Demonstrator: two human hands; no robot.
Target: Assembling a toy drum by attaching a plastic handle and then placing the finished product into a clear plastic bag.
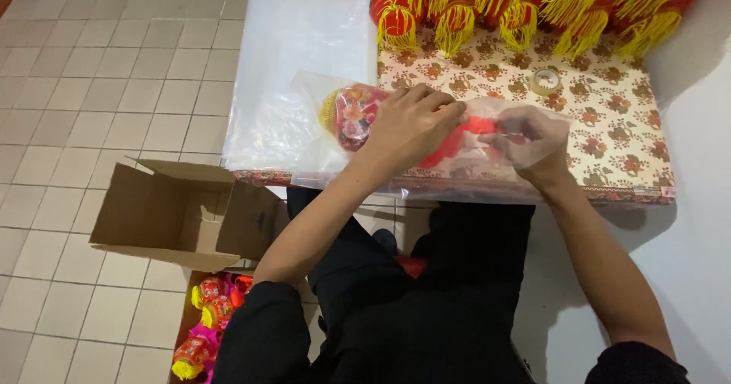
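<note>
My left hand (411,125) presses down on a clear plastic bag (472,175) lying on the floral-covered table (617,125). Inside the bag is a red lantern ornament (354,114) with a yellow fringe and flower print. My right hand (529,140) is inside the bag's open end, fingers closed around the red part of the ornament. Both forearms reach in from the bottom of the head view.
A stack of clear plastic bags (297,57) lies on the table's left. Several red lanterns with yellow tassels (525,3) pile at the back. A tape roll (545,81) sits nearby. An open cardboard box (183,213) and bagged ornaments (209,315) are on the tiled floor.
</note>
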